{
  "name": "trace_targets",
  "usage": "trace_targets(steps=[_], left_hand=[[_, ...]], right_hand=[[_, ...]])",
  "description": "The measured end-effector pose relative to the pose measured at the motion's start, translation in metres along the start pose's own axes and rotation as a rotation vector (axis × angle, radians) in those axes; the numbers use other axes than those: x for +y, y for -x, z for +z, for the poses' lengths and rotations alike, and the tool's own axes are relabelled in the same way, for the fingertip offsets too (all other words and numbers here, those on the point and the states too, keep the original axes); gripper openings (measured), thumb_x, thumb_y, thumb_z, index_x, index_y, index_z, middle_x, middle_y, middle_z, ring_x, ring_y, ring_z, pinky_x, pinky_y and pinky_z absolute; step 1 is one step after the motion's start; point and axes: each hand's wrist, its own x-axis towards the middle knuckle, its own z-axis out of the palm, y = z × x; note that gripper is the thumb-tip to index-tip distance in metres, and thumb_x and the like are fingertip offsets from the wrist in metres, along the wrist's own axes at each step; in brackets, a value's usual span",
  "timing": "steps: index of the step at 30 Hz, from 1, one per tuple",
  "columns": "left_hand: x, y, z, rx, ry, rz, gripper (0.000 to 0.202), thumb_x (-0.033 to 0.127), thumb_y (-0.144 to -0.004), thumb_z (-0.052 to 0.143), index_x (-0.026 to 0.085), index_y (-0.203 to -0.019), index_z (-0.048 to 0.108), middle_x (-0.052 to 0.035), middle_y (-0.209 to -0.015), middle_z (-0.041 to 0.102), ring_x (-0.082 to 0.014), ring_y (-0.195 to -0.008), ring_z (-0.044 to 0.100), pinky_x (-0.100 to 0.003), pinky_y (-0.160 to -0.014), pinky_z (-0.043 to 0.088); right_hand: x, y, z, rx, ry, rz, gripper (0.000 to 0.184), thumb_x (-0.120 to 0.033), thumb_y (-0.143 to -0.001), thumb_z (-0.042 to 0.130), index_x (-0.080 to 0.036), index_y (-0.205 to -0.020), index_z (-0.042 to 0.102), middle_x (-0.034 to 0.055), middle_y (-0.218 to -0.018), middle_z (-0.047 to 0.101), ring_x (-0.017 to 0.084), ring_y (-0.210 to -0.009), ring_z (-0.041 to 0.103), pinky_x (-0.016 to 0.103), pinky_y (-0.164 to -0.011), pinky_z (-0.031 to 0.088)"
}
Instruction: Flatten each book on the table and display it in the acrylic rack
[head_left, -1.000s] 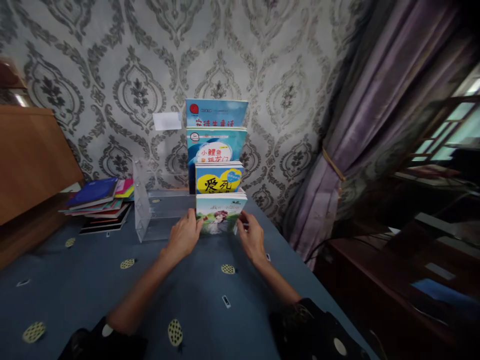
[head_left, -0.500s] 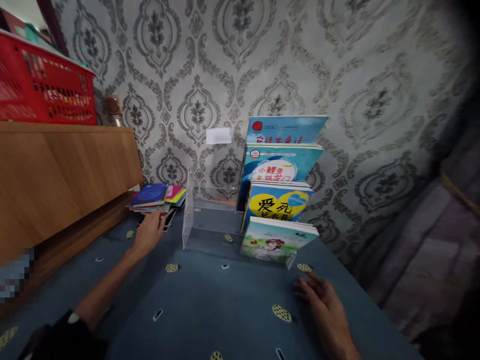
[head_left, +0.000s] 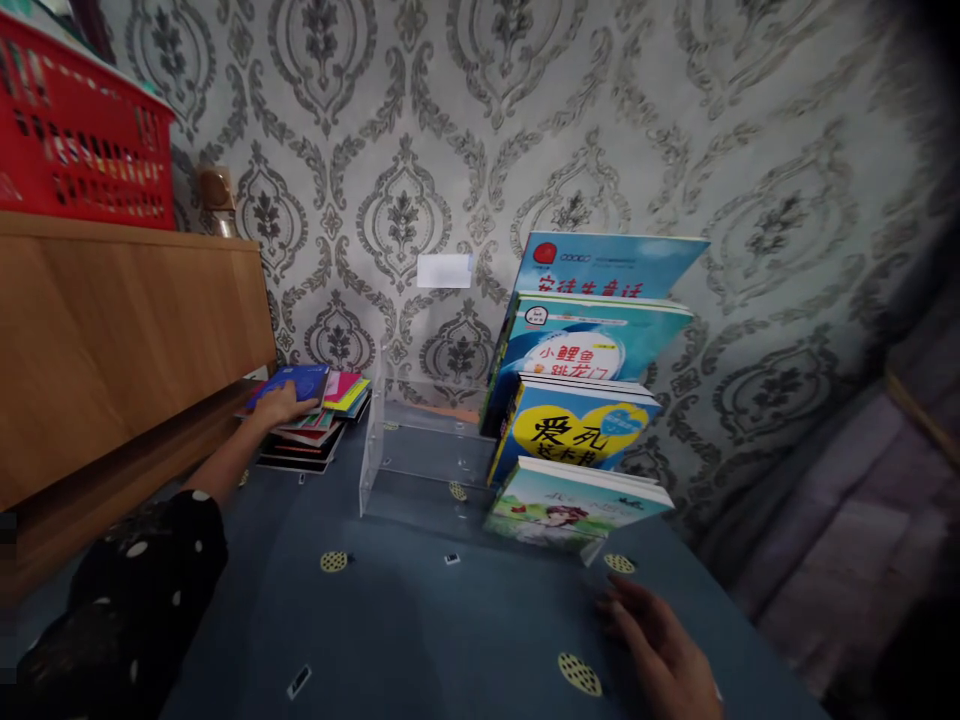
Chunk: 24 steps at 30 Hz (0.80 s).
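My left hand (head_left: pixel 276 405) reaches out to the pile of books (head_left: pixel 311 425) at the back left of the table and lies on the blue book on top (head_left: pixel 298 380); its fingers curl over the cover. My right hand (head_left: pixel 660 645) rests flat on the blue tablecloth (head_left: pixel 420 630) at the lower right, fingers stretched out, holding nothing. A clear acrylic stepped rack (head_left: pixel 405 455) stands between the hands. Its right half holds several picture books in tiers, with a green-covered book (head_left: pixel 574 505) at the front.
A wooden cabinet (head_left: pixel 112 340) stands at the left with a red basket (head_left: pixel 75 130) on top. Patterned wallpaper runs behind the rack. A purple curtain (head_left: pixel 885 500) hangs at the right.
Both hands have left the front book in the rack. My left hand has moved left onto the book pile; my right hand has dropped onto the cloth. The view has swung left.
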Motion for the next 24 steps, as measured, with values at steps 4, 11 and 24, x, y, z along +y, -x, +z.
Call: trace_targets(steps=[4, 11, 24], left_hand=[[-0.002, -0.016, 0.002, -0.037, -0.041, -0.043, 0.07, 0.063, -0.081, 0.052, 0.007, -0.122, 0.058, -0.0251, -0.119, 0.066, -0.0414, -0.11, 0.063, -0.044, -0.088, 0.049], [0.002, -0.025, 0.003, -0.085, -0.071, 0.076, 0.045, 0.047, -0.075, 0.062, 0.014, -0.106, 0.066, -0.0205, -0.111, 0.07, -0.0405, -0.112, 0.062, -0.046, -0.093, 0.047], [-0.01, -0.022, -0.005, -0.054, 0.064, 0.127, 0.036, 0.038, -0.067, 0.066, 0.018, -0.097, 0.069, -0.0144, -0.102, 0.072, -0.039, -0.105, 0.065, -0.044, -0.09, 0.048]], right_hand=[[-0.004, 0.0, -0.002, -0.01, 0.024, -0.002, 0.046, -0.054, -0.06, 0.067, -0.021, -0.093, 0.068, 0.0091, -0.088, 0.076, 0.029, -0.074, 0.071, 0.038, -0.071, 0.059], [-0.004, -0.002, -0.001, -0.045, 0.031, 0.014, 0.047, -0.055, -0.059, 0.066, -0.021, -0.092, 0.067, 0.0092, -0.085, 0.076, 0.031, -0.079, 0.072, 0.038, -0.071, 0.059], [-0.01, 0.003, -0.001, -0.084, -0.031, -0.006, 0.047, -0.055, -0.063, 0.068, -0.02, -0.093, 0.068, 0.0067, -0.079, 0.074, 0.028, -0.077, 0.07, 0.036, -0.066, 0.058]])
